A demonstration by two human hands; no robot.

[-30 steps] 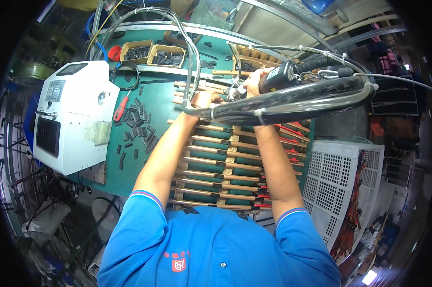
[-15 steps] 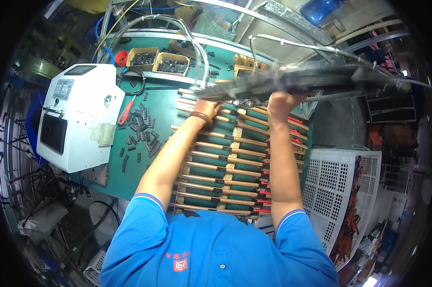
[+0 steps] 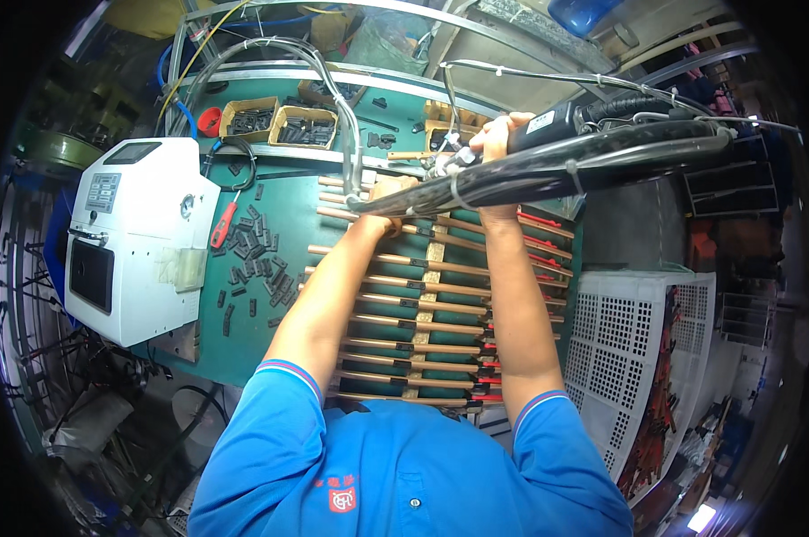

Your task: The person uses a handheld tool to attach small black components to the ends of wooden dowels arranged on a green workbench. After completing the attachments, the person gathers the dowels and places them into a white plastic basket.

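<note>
My right hand is closed around a black power screwdriver, held nearly level above the far end of the rods, its metal tip pointing left. A thick bundle of black and clear hoses hangs below it and crosses in front of both my hands. My left hand is over the far wooden rods, which lie side by side with small black fittings at their middles. The hoses cover most of its fingers, so its grip does not show. Red and black pieces sit at the rods' right ends.
A white machine stands at the left of the green table. Near it lie a red-handled screwdriver and loose black parts. Boxes of black parts sit behind. A white perforated crate stands at the right.
The power screwdriver and its hoses, blurred before, now show sharply and have swung lower at the left. My right hand has moved up and left. My left hand is now more covered by the hoses.
</note>
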